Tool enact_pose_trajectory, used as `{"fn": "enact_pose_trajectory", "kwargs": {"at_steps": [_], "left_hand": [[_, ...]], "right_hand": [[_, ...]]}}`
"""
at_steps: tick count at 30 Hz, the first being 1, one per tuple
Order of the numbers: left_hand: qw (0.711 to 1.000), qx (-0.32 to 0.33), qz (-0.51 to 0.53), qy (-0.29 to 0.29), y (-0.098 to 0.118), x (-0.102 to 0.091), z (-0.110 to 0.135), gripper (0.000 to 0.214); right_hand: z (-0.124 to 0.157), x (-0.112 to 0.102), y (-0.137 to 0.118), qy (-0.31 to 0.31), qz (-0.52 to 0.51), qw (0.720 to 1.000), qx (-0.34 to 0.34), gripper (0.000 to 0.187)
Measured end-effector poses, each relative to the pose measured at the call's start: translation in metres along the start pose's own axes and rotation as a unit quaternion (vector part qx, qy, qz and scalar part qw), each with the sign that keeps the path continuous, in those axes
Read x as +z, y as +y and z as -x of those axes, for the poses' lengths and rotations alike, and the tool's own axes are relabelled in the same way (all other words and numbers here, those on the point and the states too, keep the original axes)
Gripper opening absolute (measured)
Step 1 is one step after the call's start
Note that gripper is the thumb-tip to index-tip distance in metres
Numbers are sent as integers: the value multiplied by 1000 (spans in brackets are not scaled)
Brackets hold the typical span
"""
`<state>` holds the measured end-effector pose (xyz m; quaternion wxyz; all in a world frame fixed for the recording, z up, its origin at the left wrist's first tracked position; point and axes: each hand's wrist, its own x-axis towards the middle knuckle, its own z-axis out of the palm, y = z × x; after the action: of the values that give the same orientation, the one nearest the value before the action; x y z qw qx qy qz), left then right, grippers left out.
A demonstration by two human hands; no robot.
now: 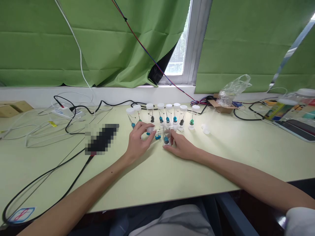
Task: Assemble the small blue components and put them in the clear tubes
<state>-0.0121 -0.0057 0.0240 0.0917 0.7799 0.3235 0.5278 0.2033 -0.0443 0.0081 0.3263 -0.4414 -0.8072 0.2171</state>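
My left hand (139, 139) pinches a white cap (150, 129) between thumb and fingers. Just right of it, my right hand (180, 144) grips a clear tube (166, 133) that stands on the table, with a small blue part and a thin wire inside. A loose blue piece (157, 137) lies between the hands, partly hidden. Behind them stand several clear tubes with white caps (160, 106), holding blue, black or green wired parts such as a green one (191, 122). Loose white caps (206, 128) lie to the right of my right hand.
A black device (102, 139), partly pixelated, lies left with black cables. White cables and a power strip (67, 112) are behind it. At the back right stand a cardboard box (222, 107) and a plastic bag (233, 90). A phone-like slab (295, 129) lies far right.
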Motion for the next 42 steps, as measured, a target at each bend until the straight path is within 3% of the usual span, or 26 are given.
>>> {"fn": "enact_pose_trajectory", "kwargs": {"at_steps": [7, 22, 36, 42], "left_hand": [[995, -19, 101, 17, 3, 1, 0, 26], [986, -42, 126, 97, 12, 0, -2, 25], [997, 19, 11, 75, 19, 5, 4, 24], [993, 79, -7, 82, 21, 7, 4, 21]], "right_hand": [[0, 0, -3, -14, -3, 1000, -3, 43], [-1, 5, -9, -44, -28, 998, -31, 40], [-3, 7, -12, -45, -33, 997, -45, 30], [-3, 9, -12, -30, -28, 997, -59, 26]]}}
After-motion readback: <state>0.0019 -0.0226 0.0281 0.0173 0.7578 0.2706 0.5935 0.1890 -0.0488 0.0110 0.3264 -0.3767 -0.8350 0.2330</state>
